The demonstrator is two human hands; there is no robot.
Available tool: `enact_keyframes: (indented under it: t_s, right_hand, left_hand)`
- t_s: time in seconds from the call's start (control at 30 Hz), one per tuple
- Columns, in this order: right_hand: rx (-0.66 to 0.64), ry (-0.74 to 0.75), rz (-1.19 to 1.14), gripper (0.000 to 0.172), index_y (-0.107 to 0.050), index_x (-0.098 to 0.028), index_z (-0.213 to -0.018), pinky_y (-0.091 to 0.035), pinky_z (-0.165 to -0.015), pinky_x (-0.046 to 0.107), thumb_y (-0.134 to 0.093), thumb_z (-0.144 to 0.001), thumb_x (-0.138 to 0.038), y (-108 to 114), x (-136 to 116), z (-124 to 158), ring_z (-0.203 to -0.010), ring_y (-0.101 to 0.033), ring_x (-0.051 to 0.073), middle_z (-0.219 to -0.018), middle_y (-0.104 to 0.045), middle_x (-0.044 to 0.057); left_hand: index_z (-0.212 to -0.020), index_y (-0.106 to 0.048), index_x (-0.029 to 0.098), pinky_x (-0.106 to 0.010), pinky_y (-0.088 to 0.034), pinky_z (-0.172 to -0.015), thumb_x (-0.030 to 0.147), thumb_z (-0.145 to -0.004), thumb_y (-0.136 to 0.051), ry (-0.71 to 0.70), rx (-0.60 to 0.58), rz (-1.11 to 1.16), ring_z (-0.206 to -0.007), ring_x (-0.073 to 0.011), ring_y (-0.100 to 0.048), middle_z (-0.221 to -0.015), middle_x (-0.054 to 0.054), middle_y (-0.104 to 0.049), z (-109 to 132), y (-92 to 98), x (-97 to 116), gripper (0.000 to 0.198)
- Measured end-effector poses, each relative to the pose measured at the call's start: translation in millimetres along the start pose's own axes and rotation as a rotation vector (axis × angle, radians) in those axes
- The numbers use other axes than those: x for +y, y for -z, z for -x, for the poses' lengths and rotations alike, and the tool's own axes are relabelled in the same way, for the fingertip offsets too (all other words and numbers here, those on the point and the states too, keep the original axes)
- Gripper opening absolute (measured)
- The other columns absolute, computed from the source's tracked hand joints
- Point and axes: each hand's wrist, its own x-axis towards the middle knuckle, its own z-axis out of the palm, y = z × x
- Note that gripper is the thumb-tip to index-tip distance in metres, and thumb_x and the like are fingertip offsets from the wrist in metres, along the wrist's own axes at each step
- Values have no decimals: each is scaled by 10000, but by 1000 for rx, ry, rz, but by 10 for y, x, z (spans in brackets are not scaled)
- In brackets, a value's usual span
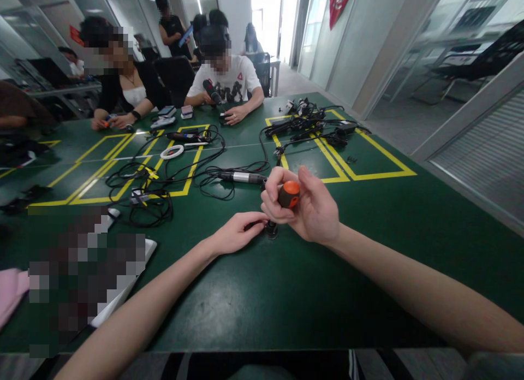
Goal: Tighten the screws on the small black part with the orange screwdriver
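An orange and black screwdriver handle (289,194) is in my right hand (309,208), whose fingers curl round it above the table. Its lower end is hidden behind my fingers. Low on the tabletop, my left hand (239,231) has its fingertips pressed together at a small dark round part (271,230), just below and left of my right hand. Part of that dark piece is covered by my fingers. Behind both hands lies a black and silver cylindrical tool (241,177) with a cable.
Black cables (158,205) coil at the left, near a white ring (172,152). More cables and adapters (303,123) lie at the back right inside yellow tape. People sit across the green table (229,309); one holds a power screwdriver (212,91). A blurred flat object (123,292) lies at the left.
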Motion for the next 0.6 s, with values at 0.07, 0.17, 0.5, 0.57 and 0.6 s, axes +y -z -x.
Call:
enact_keyframes:
  t_s: [0.07,0.17,0.5,0.57,0.6]
  right_hand:
    - [-5,19,9,432,-493,-237,-896,-224,-451,198,-585,-1031,-637,10,13,2,-458,-230,74,-549,-365,-115]
    - [26,52,22,381,-439,-253,-921,-236,-449,176,-638,-1036,-557,24,32,-5,-458,-257,63,-587,-447,-118]
    - [85,-19,13,522,-548,-201,-802,-211,-439,196,-589,-1022,-673,-5,4,-26,-473,-267,64,-575,-383,-80]
    - [68,-16,5,495,-528,-219,-855,-204,-440,192,-612,-1003,-684,-1,-1,-21,-469,-236,65,-577,-383,-94]
    - [60,-10,9,479,-512,-230,-881,-206,-441,189,-635,-991,-679,2,-2,-19,-467,-229,65,-578,-389,-101]
  left_hand:
    - [-1265,-768,142,-342,-578,-991,288,-1076,-539,9,-1,-1,-1017,-229,-737,-1137,-85,-817,1,3,1,330]
    - [-1299,-755,135,-346,-573,-1023,298,-1076,-548,2,7,17,-1059,-231,-742,-1188,-100,-814,2,1,-8,345]
    - [-1305,-757,151,-367,-568,-1078,275,-1056,-563,12,11,43,-1102,-233,-746,-1203,-101,-816,-2,-6,-51,339]
    - [-1329,-749,152,-377,-563,-1092,279,-1056,-567,15,3,53,-1118,-235,-743,-1225,-103,-814,0,1,-46,352]
    - [-1332,-749,154,-376,-562,-1093,279,-1055,-570,15,3,56,-1119,-234,-742,-1231,-102,-815,-1,3,-41,352]
